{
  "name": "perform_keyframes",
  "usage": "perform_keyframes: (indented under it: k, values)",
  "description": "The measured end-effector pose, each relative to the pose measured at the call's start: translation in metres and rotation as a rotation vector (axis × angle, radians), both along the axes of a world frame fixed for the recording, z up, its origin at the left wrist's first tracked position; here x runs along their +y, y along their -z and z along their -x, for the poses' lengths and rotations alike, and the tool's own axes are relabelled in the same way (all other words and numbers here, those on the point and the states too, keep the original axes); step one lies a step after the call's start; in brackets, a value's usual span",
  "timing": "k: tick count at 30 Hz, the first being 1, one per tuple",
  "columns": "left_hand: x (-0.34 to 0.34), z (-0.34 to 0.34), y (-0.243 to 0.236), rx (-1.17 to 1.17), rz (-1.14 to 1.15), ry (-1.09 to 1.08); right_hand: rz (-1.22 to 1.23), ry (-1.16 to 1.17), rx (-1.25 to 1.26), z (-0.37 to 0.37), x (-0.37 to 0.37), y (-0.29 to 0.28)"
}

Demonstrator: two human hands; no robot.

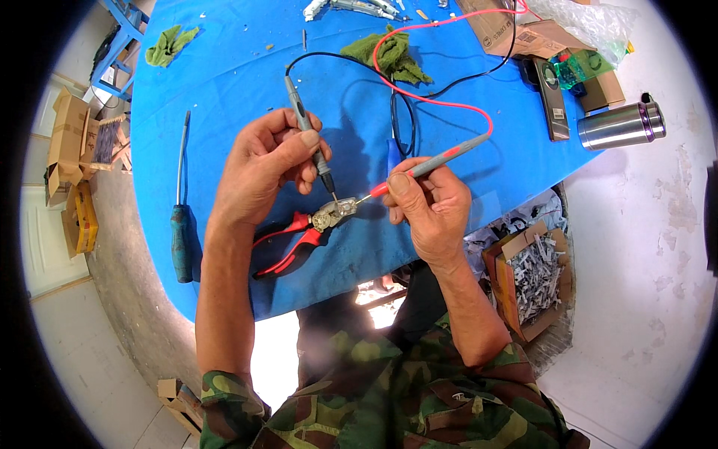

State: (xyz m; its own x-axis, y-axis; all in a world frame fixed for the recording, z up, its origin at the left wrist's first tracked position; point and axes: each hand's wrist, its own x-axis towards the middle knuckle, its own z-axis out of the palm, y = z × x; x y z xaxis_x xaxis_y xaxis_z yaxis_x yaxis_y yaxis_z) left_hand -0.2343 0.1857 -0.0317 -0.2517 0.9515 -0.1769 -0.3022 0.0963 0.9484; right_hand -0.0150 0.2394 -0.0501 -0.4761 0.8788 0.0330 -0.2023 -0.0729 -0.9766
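Note:
My left hand (271, 156) pinches a grey and black test probe (301, 116), its tip pointing down at the pliers' metal head. In my right hand (431, 203) is a grey and red test probe (449, 156), held between thumb and fingers, its tip also at the pliers' head. The pliers (303, 238) lie on the blue cloth, red and black handles toward the lower left. Something small and shiny seems to sit at their jaws; I cannot make out what. A blue handle (393, 156) lies just beyond my right fingers, partly hidden.
A long screwdriver (179, 239) lies at the left. Green rags (393, 56) and metal parts (359, 7) are farther back. The probes' red and black leads cross the blue-covered table (224, 75). A steel flask (621, 126) lies at the right edge; a box of shreds (535, 280) stands below.

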Motion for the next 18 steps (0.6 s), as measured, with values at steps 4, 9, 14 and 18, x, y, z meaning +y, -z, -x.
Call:
perform_keyframes:
  k: [4, 9, 14, 18]
  values:
    - [-0.0005, 0.0004, 0.0015, 0.004, 0.002, 0.003, 0.008, 0.005, -0.018, 0.0001, -0.0006, 0.0007]
    - [-0.0005, 0.0005, -0.0001, 0.007, 0.007, 0.010, 0.014, 0.009, 0.000, 0.0005, -0.0007, 0.0000]
    - [0.0000, 0.0005, 0.0004, 0.005, 0.008, 0.014, 0.002, 0.005, -0.013, -0.0001, 0.0004, 0.0007]
    - [-0.0003, 0.0012, 0.0015, 0.007, 0.003, 0.017, 0.004, 0.004, -0.002, 0.0000, 0.0000, 0.0004]
